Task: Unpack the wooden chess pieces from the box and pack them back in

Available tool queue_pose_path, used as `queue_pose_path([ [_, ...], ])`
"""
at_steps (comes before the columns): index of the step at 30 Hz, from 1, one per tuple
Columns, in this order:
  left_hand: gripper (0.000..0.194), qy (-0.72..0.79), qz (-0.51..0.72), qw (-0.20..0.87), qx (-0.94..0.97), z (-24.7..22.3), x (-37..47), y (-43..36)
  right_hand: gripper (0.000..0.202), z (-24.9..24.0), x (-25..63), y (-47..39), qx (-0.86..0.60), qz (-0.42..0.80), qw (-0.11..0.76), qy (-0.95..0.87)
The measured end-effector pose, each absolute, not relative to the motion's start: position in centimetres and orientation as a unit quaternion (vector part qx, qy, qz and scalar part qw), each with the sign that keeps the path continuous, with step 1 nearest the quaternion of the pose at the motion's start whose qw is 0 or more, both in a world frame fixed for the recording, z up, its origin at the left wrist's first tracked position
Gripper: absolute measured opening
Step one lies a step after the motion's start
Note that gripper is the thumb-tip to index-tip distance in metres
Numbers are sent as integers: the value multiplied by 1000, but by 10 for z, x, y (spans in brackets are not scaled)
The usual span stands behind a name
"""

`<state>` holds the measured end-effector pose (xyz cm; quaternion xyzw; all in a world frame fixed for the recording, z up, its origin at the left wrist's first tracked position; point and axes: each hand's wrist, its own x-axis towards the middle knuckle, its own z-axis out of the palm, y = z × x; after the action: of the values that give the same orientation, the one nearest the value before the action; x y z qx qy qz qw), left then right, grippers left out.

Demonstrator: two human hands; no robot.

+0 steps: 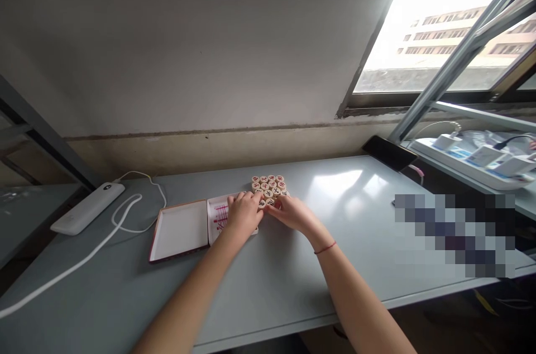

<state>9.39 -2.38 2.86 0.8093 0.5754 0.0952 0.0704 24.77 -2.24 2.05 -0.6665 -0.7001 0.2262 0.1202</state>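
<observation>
Several round, pale game pieces with red or black characters (268, 189) lie packed in rows on the grey desk. My left hand (244, 210) reaches over the right half of an open box (180, 230), its fingertips at the left and near edge of the pieces. My right hand (290, 213) touches the near right side of the pieces with bent fingers. Both hands partly hide the nearest row. What lies under the fingertips is too small to make out. Pink printed lines show on the box's inner right half.
A white power bank (89, 207) with a white cable (79, 266) lies at the left. A dark phone (388, 153) leans at the back right, near a power strip (469, 163) on a shelf. Metal frame bars rise on both sides. A blurred patch covers the desk's right end.
</observation>
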Motion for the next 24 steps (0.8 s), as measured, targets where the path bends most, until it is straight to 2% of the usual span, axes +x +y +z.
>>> queue_pose_path([
  [4, 19, 576, 95, 79, 808, 28, 94, -25, 26, 17, 249, -22, -663, 222, 121, -705],
  [10, 34, 576, 123, 85, 803, 34, 88, -25, 17, 18, 247, -23, -657, 210, 112, -715],
  [14, 29, 578, 155, 98, 795, 47, 67, -25, 19, 25, 248, -26, -651, 199, 81, -728],
  [18, 29, 569, 114, 135, 803, 58, 39, -33, 24, 34, 248, -33, -579, 246, 84, -773],
  [21, 30, 561, 93, 190, 800, 61, 27, -45, 13, 38, 243, -39, -507, 313, 131, -792],
  [24, 26, 554, 70, 207, 803, 58, 26, -54, 33, 35, 236, -42, -460, 350, 141, -803],
])
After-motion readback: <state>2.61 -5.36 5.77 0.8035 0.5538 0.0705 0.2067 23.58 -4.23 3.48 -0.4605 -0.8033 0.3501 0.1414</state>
